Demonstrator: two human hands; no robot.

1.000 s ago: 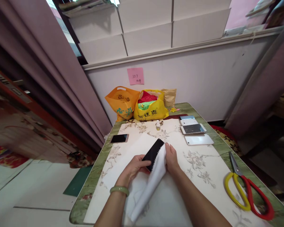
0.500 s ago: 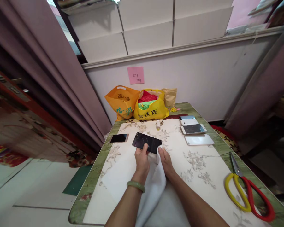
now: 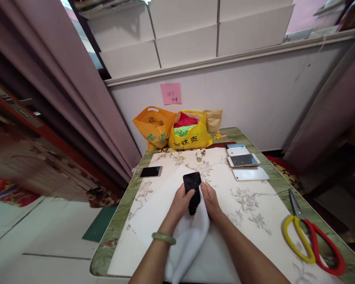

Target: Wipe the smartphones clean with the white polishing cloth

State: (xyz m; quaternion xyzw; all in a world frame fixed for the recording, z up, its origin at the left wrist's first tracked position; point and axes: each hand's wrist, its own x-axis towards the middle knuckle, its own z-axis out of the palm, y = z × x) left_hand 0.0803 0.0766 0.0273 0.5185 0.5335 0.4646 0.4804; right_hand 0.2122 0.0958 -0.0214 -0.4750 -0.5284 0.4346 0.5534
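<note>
A black phone [image 3: 192, 182] is held upright over the middle of the table, its long side pointing toward me. My left hand [image 3: 180, 202] grips its left edge, the thumb lying across its face. At the phone's right edge, my right hand [image 3: 210, 198] pinches a white cloth [image 3: 192, 244], which hangs down between my forearms. The cloth covers part of the phone's lower right side. A green bangle sits on my left wrist.
A phone [image 3: 150, 171] lies at the left; several more [image 3: 244, 160] lie at the right. Large scissors [image 3: 306, 232] rest at the right edge. A small bottle [image 3: 199, 156] stands behind the hands. Orange [image 3: 155, 128] and yellow [image 3: 191, 138] bags stand at the back.
The black phone has turned from lying crosswise to pointing lengthwise toward me. My left hand has turned with it, and the cloth has stayed in my right hand.
</note>
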